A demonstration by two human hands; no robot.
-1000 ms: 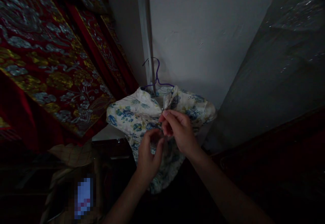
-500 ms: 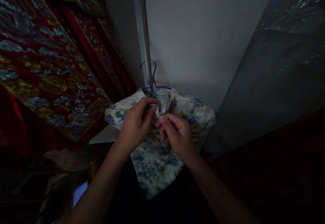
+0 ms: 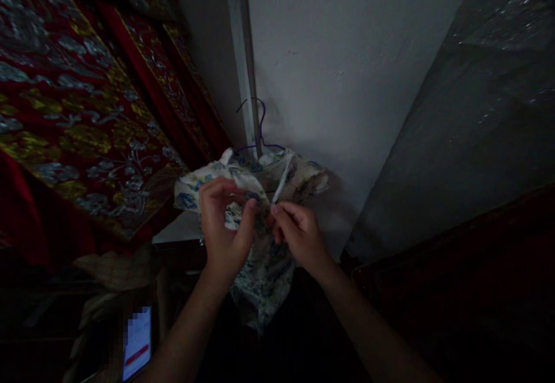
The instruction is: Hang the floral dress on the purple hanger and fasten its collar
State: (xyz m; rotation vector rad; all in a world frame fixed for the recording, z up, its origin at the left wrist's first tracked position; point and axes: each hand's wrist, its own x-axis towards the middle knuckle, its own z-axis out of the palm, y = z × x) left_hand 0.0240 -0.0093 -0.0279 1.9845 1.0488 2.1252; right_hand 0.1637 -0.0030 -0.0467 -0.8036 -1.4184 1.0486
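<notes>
A small white garment with a blue and yellow flower print (image 3: 299, 177) hangs on a purple wire hanger (image 3: 260, 128) against a white post. My left hand (image 3: 223, 229) pinches the left side of the garment's front near the collar. Just right of it, my right hand (image 3: 299, 235) pinches the opposite edge of the opening, fingers curled on the cloth. The garment is bunched and twisted between the two hands. What lies under my fingertips is hidden.
Red cloth with gold and silver embroidery (image 3: 87, 117) hangs on the left. A white wall (image 3: 347, 53) stands behind, a grey plastic-covered surface (image 3: 477, 111) on the right. A lit phone screen (image 3: 136, 342) glows at the bottom left among dark clutter.
My left hand rose from below the chest to the collar, then drew the left front panel inward. The garment has bunched up and narrowed. My right hand stays near the collar opening.
</notes>
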